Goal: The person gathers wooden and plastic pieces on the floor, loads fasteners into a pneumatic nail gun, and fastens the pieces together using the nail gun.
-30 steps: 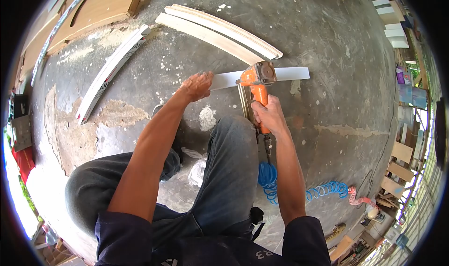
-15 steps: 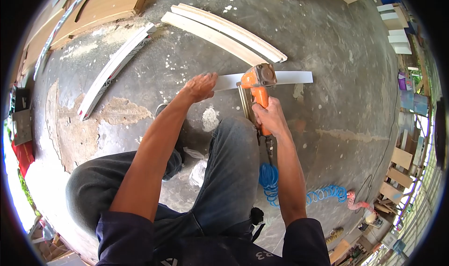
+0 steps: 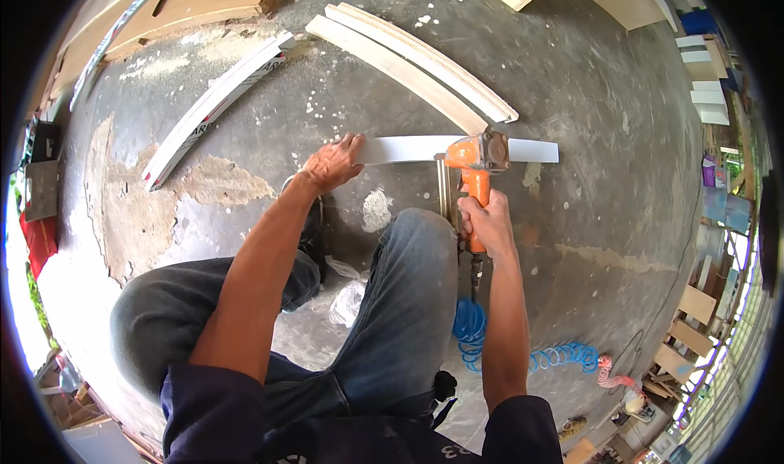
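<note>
A long white strip (image 3: pixel 400 150) lies crosswise on the floor in front of my knees. My left hand (image 3: pixel 333 164) is closed on its left end. The fingers of my right hand (image 3: pixel 488 219) wrap round the handle of an orange nail gun (image 3: pixel 476 188), whose dark head (image 3: pixel 493 151) covers the right part of the strip. Whether the gun touches the strip I cannot tell. A blue coiled hose (image 3: pixel 469 321) runs from the base of the handle.
Pale wooden strips (image 3: pixel 400 64) lie beyond the white one. White printed lengths (image 3: pixel 216 105) rest on the floor at the left. Wooden panels (image 3: pixel 196 7) stand at the back left, and wood pieces (image 3: pixel 692 321) line the right side. A white plastic bag (image 3: pixel 349 302) is between my legs.
My left hand has slid left along the white strip, showing more of it. The view has shifted a little, and my right hand with the nail gun appears slightly further right and lower.
</note>
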